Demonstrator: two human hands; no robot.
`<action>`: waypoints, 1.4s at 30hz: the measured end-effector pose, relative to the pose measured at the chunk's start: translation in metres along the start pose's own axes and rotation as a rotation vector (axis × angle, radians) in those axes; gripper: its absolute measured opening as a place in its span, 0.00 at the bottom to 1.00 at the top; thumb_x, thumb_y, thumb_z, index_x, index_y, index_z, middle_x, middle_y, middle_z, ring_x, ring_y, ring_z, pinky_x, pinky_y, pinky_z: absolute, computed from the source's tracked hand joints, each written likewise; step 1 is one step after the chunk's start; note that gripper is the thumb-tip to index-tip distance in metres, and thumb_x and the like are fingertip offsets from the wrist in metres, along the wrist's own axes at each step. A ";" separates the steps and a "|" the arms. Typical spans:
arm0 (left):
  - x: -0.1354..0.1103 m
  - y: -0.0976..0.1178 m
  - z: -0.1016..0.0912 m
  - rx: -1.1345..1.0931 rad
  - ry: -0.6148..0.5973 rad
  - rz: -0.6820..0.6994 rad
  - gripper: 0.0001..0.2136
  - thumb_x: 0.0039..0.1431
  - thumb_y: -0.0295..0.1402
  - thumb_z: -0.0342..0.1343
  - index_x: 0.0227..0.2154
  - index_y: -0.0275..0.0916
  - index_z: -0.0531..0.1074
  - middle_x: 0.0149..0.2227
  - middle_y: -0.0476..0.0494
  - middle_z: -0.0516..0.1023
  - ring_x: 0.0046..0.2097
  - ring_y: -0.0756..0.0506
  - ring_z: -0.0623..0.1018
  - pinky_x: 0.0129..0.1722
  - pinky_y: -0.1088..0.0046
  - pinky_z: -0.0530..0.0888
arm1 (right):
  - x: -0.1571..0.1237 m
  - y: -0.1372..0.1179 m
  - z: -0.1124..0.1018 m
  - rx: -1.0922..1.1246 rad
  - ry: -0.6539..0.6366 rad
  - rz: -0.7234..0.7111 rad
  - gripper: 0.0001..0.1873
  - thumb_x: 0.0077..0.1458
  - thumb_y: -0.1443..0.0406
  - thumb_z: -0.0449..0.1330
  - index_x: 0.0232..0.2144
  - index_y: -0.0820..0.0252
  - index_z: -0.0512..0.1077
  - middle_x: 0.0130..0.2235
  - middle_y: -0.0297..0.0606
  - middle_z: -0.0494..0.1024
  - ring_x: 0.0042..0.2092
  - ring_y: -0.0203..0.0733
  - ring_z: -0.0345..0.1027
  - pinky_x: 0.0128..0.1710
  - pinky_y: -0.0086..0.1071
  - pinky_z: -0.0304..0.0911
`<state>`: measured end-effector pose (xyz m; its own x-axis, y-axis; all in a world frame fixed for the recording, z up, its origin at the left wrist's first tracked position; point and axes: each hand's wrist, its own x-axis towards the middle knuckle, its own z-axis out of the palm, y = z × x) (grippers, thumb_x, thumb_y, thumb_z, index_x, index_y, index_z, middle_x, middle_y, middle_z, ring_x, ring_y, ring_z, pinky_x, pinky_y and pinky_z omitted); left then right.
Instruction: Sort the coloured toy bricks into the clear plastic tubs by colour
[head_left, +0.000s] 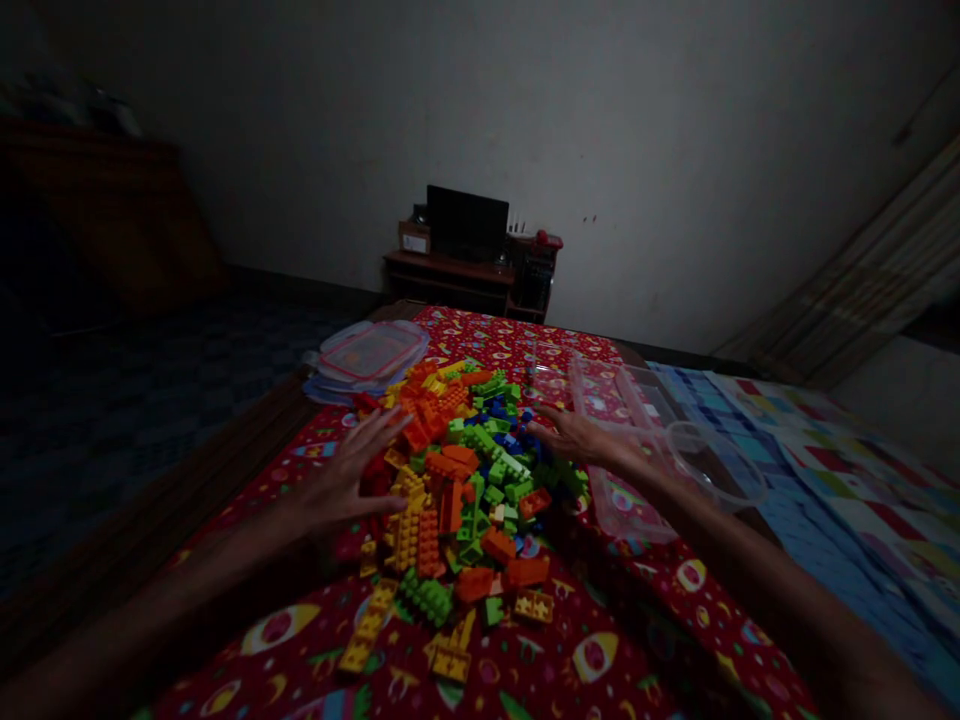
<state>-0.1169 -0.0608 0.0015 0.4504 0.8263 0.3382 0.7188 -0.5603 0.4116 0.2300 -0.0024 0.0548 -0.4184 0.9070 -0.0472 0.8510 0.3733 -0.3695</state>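
Observation:
A heap of toy building bricks in orange, yellow, green and blue lies on a red patterned cloth. My left hand is at the heap's left side, beside orange and yellow bricks, its fingers stretched apart and nothing held. On the far right side, my right hand is next to blue and green bricks. Its fingers reach toward the heap and look extended, with no brick visible in them. Whether either hand touches the bricks is hard to tell. Single yellow bricks lie nearer to me.
Clear plastic lids are stacked at the far left of the cloth. Transparent containers and a round clear tub stand at the right. Beyond are a checked bedspread and a black monitor on a low desk.

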 end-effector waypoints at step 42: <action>-0.024 -0.043 0.034 0.092 0.139 -0.342 0.27 0.65 0.46 0.38 0.64 0.41 0.53 0.63 0.37 0.60 0.65 0.36 0.58 0.62 0.50 0.57 | -0.064 -0.046 0.074 -0.400 -0.062 -0.702 0.31 0.63 0.63 0.52 0.65 0.44 0.49 0.68 0.55 0.42 0.66 0.60 0.43 0.54 0.54 0.59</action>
<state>-0.1404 -0.0547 -0.0528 0.1048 0.9455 0.3083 0.8624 -0.2408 0.4452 0.1940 -0.0922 0.0067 -0.9039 0.4273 0.0166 0.4277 0.9035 0.0275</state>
